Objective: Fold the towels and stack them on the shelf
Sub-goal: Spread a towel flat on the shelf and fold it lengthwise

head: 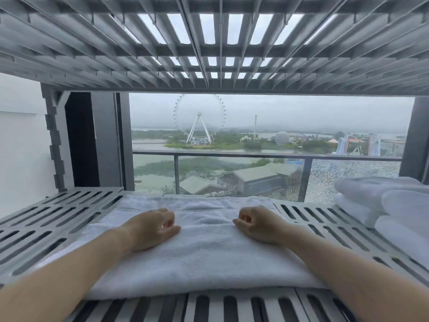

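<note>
A folded white towel [204,259] lies flat on the grey slotted shelf [46,224], in the middle, its long side toward me. My left hand [151,228] rests on the towel's left half with its fingers loosely curled and nothing in them. My right hand [257,225] rests on the right half in the same way, thumb pointing inward. Both forearms reach in over the shelf's front edge. A pile of folded white towels [394,201] sits at the right end of the same shelf, partly cut off by the frame.
Another slotted shelf [209,43] hangs close overhead. Grey uprights [55,140] stand at the back left and back right. Behind the shelf is a window with a balcony railing [232,155]. The shelf's left part shows bare slots.
</note>
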Tool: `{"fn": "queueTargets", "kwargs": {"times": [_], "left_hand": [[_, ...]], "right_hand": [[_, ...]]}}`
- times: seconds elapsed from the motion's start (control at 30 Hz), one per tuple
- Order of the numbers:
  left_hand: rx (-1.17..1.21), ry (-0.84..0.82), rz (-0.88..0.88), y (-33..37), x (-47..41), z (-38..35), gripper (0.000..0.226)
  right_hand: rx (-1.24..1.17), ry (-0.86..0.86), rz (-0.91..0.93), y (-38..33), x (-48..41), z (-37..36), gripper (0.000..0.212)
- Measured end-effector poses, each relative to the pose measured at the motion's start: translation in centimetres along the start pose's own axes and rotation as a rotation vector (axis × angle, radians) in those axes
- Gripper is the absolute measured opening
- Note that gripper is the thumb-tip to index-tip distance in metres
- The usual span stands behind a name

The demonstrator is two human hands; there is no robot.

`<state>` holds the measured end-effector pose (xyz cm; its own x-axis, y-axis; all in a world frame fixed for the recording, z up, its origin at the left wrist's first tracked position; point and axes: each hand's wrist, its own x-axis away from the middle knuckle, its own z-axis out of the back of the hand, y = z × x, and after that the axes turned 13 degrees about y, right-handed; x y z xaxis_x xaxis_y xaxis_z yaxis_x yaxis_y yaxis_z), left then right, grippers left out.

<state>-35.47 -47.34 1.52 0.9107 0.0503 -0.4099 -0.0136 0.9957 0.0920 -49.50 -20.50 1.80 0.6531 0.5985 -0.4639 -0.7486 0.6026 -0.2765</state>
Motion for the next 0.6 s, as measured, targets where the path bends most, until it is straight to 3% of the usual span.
{"fn": "queueTargets", "kwargs": {"times": [0.2, 0.33, 0.4, 0.47, 0.6], "left_hand": [[-0.008, -0.013, 0.089, -0.7, 1.9, 0.2, 0.028], [-0.049, -0.058, 0.085, -0.4, 2.2, 0.7, 0.025], [0.038, -0.062, 0.067, 0.5, 2.1, 0.7, 0.019], [0.112, -0.135, 0.058, 1.4, 2.2, 0.3, 0.036], [-0.017, -0.246, 0.065, 1.5, 3.2, -0.3, 0.058]], "right_hand": [[0.181, 0.058, -0.056, -0.9, 1.8, 0.5, 0.031], [0.249, -0.013, -0.058, -2.6, 2.4, 0.5, 0.038], [0.224, -0.036, -0.063, -3.3, 2.7, 0.6, 0.041], [0.158, -0.061, -0.093, -3.8, 2.9, 0.5, 0.048], [0.148, -0.249, -0.095, -5.9, 3.6, -0.4, 0.068]]}}
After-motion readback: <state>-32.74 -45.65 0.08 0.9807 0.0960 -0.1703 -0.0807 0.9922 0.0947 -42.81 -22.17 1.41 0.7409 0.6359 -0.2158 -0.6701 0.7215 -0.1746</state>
